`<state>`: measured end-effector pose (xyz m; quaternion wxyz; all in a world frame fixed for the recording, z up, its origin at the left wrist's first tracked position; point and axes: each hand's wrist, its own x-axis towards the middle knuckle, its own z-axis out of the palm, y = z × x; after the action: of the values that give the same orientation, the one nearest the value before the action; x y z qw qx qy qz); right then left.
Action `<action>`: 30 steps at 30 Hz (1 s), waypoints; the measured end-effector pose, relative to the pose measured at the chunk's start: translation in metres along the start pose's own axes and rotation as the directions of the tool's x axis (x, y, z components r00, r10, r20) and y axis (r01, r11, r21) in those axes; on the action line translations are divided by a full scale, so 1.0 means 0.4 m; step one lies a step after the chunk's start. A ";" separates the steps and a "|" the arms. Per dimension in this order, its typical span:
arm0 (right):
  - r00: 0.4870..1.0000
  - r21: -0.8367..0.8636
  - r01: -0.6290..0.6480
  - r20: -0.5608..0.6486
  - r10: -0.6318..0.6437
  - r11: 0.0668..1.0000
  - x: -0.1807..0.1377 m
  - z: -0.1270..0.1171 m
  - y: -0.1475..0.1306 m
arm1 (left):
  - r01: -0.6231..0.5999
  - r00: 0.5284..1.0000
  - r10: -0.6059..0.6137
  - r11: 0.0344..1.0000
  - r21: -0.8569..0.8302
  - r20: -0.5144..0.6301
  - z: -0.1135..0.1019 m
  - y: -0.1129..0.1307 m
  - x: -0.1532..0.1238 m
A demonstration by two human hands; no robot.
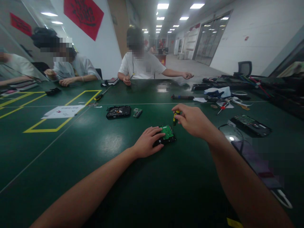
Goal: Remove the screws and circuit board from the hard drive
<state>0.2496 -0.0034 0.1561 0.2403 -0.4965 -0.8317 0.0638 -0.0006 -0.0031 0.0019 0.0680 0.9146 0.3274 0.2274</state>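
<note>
A hard drive [167, 133] lies on the green table with its green circuit board facing up. Across its left side rests my left hand [149, 141], fingers spread and flat, covering part of the board. My right hand [186, 118] grips a yellow and black screwdriver [176, 117] by its handle. The screwdriver stands nearly upright, its shaft pointing down at the right edge of the drive; I cannot tell whether the tip sits in a screw. Further off to the left are another black hard drive [118, 112] and a small loose circuit board [137, 112].
To the right lie another hard drive [251, 124], a red screwdriver [222, 108], a dark cylindrical tool [182, 97] and a purple pouch [256, 161]. White paper [63, 111] and a yellow-handled screwdriver [99, 96] are on the left. Several people sit across the table [95, 177].
</note>
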 end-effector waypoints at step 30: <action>0.997 0.037 0.065 0.036 -0.066 0.997 -0.003 -0.003 0.009 | -0.001 1.000 0.001 1.000 0.004 0.000 -0.002 -0.001 0.001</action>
<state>0.2536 -0.0029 0.1556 0.2358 -0.4634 -0.8504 0.0800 -0.0008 -0.0024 0.0025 0.0660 0.9149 0.3275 0.2266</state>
